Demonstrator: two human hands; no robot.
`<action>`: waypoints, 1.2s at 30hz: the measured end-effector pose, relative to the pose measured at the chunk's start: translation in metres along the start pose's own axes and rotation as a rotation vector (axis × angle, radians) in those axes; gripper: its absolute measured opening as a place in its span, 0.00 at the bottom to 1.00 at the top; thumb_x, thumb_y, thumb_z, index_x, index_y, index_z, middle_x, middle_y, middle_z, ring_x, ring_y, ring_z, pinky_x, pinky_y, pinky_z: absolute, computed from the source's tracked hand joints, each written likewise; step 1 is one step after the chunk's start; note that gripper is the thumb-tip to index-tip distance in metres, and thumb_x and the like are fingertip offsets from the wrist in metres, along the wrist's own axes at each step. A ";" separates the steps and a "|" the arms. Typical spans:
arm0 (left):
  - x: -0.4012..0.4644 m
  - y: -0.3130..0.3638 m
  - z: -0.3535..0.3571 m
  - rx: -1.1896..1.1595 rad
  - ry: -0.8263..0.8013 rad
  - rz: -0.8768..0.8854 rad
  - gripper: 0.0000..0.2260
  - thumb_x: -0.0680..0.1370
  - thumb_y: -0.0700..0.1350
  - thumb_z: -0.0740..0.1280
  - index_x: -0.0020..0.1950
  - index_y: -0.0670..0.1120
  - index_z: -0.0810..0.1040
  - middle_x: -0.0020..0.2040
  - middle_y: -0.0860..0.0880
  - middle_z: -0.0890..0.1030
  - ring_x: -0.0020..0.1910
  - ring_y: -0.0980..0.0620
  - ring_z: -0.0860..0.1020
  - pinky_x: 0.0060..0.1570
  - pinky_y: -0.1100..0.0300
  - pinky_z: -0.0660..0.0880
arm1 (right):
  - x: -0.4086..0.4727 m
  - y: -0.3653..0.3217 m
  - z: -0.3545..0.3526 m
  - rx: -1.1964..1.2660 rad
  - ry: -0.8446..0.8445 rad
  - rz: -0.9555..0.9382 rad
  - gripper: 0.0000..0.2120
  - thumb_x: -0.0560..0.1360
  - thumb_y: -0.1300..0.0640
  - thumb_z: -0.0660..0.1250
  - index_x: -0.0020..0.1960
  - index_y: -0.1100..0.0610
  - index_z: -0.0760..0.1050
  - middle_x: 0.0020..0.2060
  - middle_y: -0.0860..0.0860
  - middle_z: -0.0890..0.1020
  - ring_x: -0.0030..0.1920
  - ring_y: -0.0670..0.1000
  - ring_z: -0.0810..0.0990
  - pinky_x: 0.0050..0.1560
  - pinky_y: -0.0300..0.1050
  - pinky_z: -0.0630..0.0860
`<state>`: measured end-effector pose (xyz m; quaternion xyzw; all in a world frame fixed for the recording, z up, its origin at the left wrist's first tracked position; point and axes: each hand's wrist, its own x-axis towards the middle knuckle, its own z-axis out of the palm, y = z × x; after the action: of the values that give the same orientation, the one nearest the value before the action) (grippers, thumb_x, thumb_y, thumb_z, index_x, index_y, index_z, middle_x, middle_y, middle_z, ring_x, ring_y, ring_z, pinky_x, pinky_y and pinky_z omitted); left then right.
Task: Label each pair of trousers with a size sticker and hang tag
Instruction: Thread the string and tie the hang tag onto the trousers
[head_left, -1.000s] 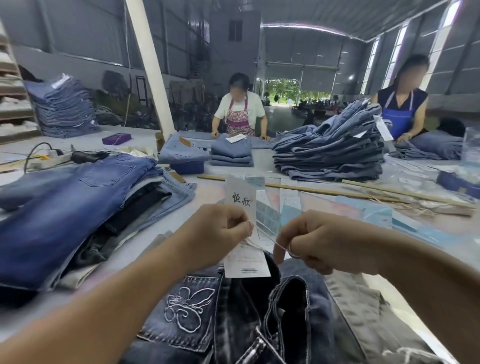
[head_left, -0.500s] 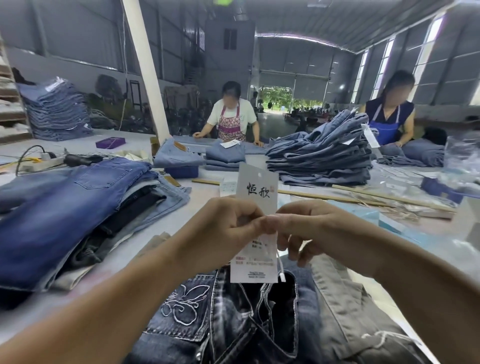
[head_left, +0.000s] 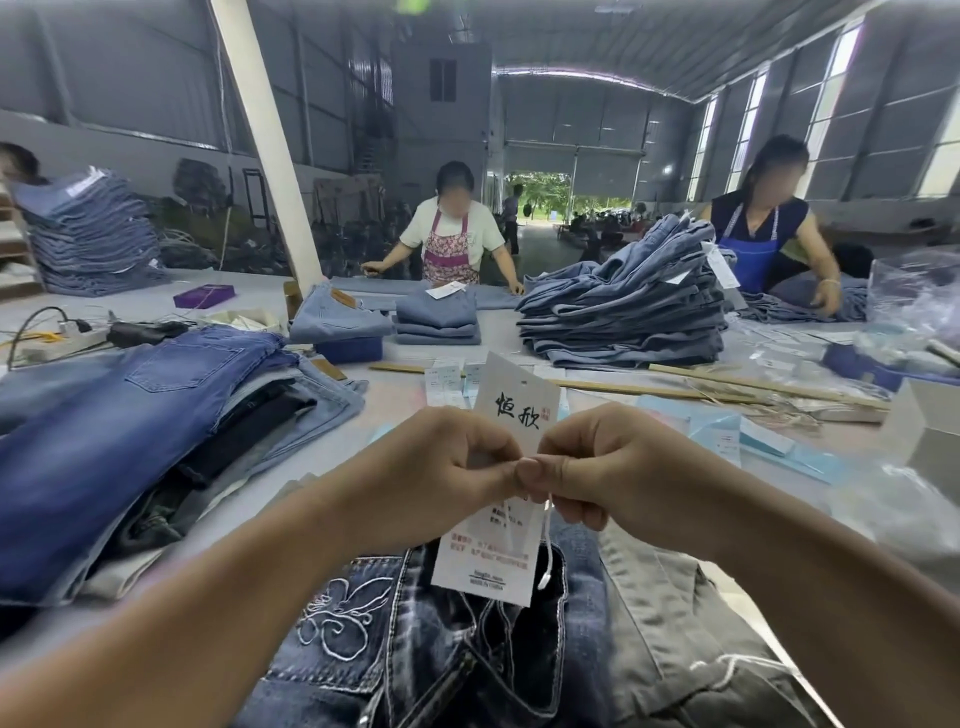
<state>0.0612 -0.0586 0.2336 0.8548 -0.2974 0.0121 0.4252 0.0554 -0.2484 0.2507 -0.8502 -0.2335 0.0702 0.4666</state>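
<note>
A white hang tag (head_left: 496, 551) with black characters stands upright between my hands, above a dark embroidered pair of jeans (head_left: 363, 639) at the table's near edge. My left hand (head_left: 441, 467) pinches the tag's middle from the left. My right hand (head_left: 597, 467) pinches it from the right, thumb tip against the left fingers. A thin white string (head_left: 546, 551) hangs from that pinch down toward the open waistband. Grey trousers (head_left: 675, 613) lie just right of the jeans.
A pile of blue and dark jeans (head_left: 130, 431) lies at the left. Loose tags and sticker sheets (head_left: 447, 382) sit behind my hands, with wooden sticks (head_left: 727, 389) and a big denim stack (head_left: 623, 317) beyond. Two people (head_left: 454, 228) work at the far side.
My hands, apart and pulling the string a second ago, have come together on the tag. The tag has risen and now stands upright between the fingertips.
</note>
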 end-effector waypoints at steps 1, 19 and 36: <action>0.000 0.002 0.000 -0.043 -0.030 -0.010 0.10 0.76 0.54 0.69 0.41 0.49 0.83 0.30 0.56 0.77 0.28 0.60 0.71 0.30 0.69 0.66 | -0.001 0.001 -0.001 0.026 -0.016 -0.003 0.14 0.76 0.51 0.70 0.32 0.49 0.81 0.25 0.47 0.77 0.31 0.52 0.72 0.37 0.50 0.68; 0.005 0.007 -0.001 -0.131 -0.068 -0.153 0.13 0.69 0.57 0.68 0.43 0.49 0.84 0.39 0.55 0.86 0.37 0.56 0.83 0.34 0.64 0.77 | -0.018 0.011 -0.020 0.382 0.020 0.106 0.13 0.62 0.67 0.65 0.47 0.64 0.74 0.33 0.61 0.81 0.29 0.56 0.76 0.32 0.44 0.73; -0.005 0.003 -0.003 -0.325 -0.040 -0.184 0.18 0.65 0.59 0.74 0.38 0.43 0.81 0.37 0.43 0.83 0.35 0.49 0.79 0.34 0.60 0.74 | -0.019 0.009 -0.010 0.107 0.279 -0.115 0.07 0.72 0.57 0.71 0.36 0.58 0.81 0.22 0.46 0.68 0.22 0.44 0.63 0.24 0.36 0.61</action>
<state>0.0559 -0.0554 0.2361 0.7984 -0.2245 -0.0920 0.5511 0.0452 -0.2693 0.2469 -0.8107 -0.2108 -0.0631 0.5425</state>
